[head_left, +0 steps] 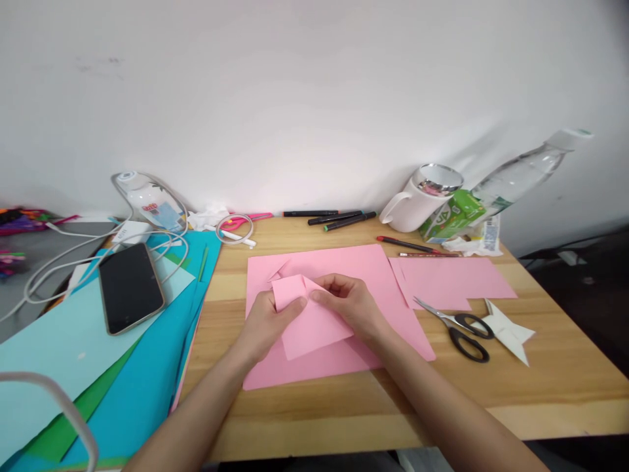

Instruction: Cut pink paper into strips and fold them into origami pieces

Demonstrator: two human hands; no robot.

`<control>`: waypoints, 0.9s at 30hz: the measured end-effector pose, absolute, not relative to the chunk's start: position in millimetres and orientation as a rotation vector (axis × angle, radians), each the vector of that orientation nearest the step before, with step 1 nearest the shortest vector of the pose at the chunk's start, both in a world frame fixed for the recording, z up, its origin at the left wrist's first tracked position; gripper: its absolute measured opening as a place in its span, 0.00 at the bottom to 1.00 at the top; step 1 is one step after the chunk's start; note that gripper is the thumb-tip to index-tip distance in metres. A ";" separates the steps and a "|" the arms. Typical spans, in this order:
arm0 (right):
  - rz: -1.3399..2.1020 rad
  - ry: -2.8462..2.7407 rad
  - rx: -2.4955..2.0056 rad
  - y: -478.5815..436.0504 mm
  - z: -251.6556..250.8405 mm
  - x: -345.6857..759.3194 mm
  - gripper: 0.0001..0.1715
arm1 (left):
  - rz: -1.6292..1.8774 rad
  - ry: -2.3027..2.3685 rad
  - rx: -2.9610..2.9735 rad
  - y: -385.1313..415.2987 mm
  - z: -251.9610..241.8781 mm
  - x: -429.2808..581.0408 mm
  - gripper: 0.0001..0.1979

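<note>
Both of my hands hold a folded piece of pink paper (pixel 314 331) above a larger pink sheet (pixel 388 301) lying on the wooden table. My left hand (pixel 268 321) grips its left side, thumb on top and fingers hidden underneath. On the upper right edge, my right hand (pixel 348 301) pinches a fold, its thumb close to the left thumb. A small folded pink piece (pixel 279 270) shows just behind the held paper, on the large sheet.
Scissors (pixel 459 328) and a white paper star (pixel 506 331) lie at right, near pink strips (pixel 457 282). Behind stand a white mug (pixel 417 196) and a plastic bottle (pixel 525 170). Markers (pixel 344 218) lie along the wall. A phone (pixel 130 288) rests on coloured paper at left, among white cables.
</note>
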State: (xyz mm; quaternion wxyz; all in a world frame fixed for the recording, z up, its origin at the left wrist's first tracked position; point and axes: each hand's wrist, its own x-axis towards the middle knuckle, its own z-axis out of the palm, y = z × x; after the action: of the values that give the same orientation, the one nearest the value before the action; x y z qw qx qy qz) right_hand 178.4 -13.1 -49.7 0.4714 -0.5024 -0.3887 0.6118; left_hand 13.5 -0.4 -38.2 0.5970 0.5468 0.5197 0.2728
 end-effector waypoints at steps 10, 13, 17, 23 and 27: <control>1.466 -0.981 -1.201 -13.5 -51.5 176.8 0.14 | 0.672 1.190 1.260 -1.1 -33.4 16.4 0.11; 1.439 -1.006 -1.184 -13.6 -52.8 176.2 0.13 | 0.700 1.203 1.218 -1.8 -32.5 18.5 0.13; 1.422 -1.016 -1.166 -14.4 -54.3 174.6 0.12 | 0.732 1.253 1.166 -2.4 -34.3 21.1 0.15; 1.453 -0.988 -1.134 -16.0 -52.1 172.0 0.13 | 0.793 1.254 1.114 -2.9 -41.1 22.1 0.16; 1.596 -1.009 -1.146 -12.9 -50.4 180.4 0.15 | 0.818 1.213 1.073 -2.6 -43.6 20.9 0.15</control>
State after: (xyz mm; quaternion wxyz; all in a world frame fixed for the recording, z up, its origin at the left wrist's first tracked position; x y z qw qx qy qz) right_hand 180.4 -12.9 -50.4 0.4496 -0.4634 -0.4082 0.6453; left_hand 20.9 -2.6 -43.6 0.6161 0.4658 0.5266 0.3553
